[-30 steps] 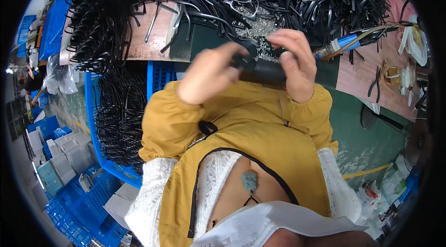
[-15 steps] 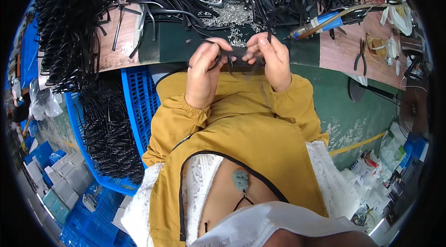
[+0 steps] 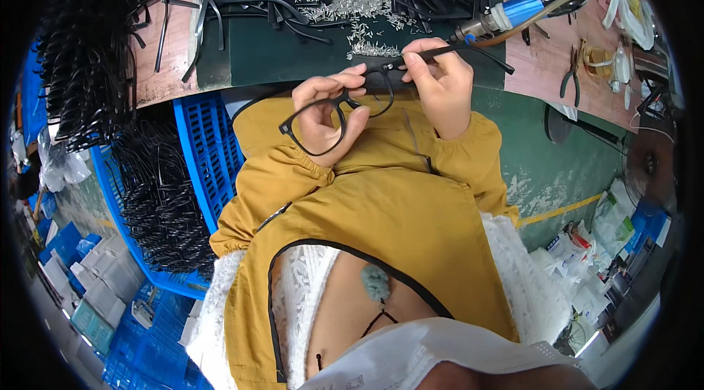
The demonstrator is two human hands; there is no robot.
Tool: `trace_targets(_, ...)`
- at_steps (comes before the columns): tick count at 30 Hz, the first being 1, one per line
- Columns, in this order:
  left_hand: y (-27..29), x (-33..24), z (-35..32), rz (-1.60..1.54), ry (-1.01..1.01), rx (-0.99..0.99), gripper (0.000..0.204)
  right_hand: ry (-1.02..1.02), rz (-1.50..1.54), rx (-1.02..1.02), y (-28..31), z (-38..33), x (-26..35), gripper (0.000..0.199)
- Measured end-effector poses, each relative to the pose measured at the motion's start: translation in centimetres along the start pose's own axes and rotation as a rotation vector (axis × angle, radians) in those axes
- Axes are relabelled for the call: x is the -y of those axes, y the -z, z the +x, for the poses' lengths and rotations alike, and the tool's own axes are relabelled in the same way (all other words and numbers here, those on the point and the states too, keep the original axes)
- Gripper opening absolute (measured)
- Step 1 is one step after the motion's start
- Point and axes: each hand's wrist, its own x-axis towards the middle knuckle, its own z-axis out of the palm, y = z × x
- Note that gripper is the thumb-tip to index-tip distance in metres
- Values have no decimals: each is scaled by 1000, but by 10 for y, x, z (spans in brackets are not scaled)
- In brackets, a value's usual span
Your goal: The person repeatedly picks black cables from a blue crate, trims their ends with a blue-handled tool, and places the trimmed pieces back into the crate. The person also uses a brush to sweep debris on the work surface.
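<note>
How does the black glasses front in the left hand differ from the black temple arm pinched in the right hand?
The glasses front is a pair of closed rims, while the temple arm is one thin straight bar. The left hand wraps the front with thumb and fingers, tilted over the lap; the right hand pinches the arm near the front's corner, and it points out over the green mat. Both are black plastic.
</note>
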Motion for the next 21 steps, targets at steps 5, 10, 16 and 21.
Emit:
trace_targets(5, 6, 11, -7, 87, -75, 58, 63, -9, 25, -17, -3, 5, 2, 7)
trace_targets(10, -4, 8, -1, 168, -182, 77, 62, 268, -342, 15, -10, 3, 7, 8)
trace_targets(16, -1, -26, 22, -169, 207, -237, 44, 169, -42, 406, 11, 23, 20, 35)
trace_targets(21, 16, -37, 41, -254, 327, -332, 31, 422, -564, 247, -58, 89, 36, 37)
